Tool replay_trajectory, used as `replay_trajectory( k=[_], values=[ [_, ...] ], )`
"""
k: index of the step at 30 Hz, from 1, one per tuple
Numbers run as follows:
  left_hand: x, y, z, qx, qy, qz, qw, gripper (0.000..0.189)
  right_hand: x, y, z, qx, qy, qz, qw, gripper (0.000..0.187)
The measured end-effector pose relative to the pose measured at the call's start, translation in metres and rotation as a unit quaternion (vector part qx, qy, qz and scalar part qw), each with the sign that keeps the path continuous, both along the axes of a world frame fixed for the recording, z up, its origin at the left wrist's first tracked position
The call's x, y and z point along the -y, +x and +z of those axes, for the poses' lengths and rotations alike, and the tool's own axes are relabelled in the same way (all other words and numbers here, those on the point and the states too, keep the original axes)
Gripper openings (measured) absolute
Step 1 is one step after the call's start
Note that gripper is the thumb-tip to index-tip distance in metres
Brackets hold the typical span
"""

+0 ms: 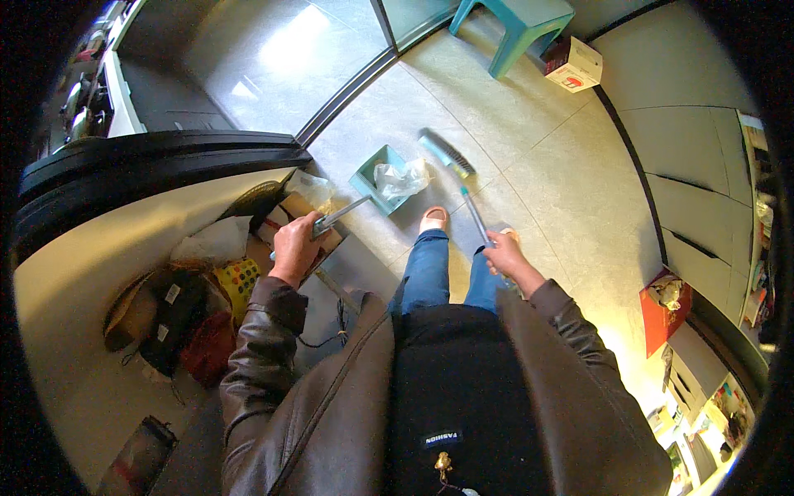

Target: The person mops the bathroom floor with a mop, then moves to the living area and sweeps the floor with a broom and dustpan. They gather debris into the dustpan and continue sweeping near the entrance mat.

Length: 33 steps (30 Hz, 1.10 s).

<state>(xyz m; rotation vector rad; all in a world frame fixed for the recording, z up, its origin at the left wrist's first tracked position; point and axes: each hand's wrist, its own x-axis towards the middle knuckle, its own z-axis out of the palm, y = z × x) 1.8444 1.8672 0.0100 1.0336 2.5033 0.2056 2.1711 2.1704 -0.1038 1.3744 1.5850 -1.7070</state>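
Note:
My left hand (296,248) is closed around the handle of a long-handled dustpan (361,177), whose teal pan rests on the floor ahead of my feet. A crumpled clear plastic bag (397,180) lies in the pan and hangs over its right side. My right hand (510,257) grips the grey handle of a broom (448,154). The broom's head, blurred at its far end, is on or just above the tiles, right of the dustpan and apart from it.
A teal plastic stool (527,25) and a cardboard box (575,65) stand at the far right. Bags and hats crowd the left side beside a grey surface (366,263). A black-framed glass door (347,84) lies ahead. Grey cabinets (688,149) and a red paper bag (659,313) are at right.

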Motion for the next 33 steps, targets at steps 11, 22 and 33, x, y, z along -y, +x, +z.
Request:
replay_trajectory(
  k=[11, 22, 33],
  values=[
    [0.002, 0.039, 0.025, -0.035, 0.062, -0.029, 0.997, 0.032, -0.014, 0.045, 0.079, -0.054, -0.025, 0.068, 0.996, 0.063],
    [-0.166, 0.087, 0.042, 0.013, 0.113, -0.167, 0.979, 0.032, -0.030, 0.254, 0.140, -0.065, 0.070, -0.340, 0.936, 0.060],
    [-0.453, 0.251, 0.044, 0.114, 0.134, -0.318, 0.932, 0.031, -0.041, 0.433, 0.117, 0.015, 0.053, -0.633, 0.773, 0.056]
  ],
)
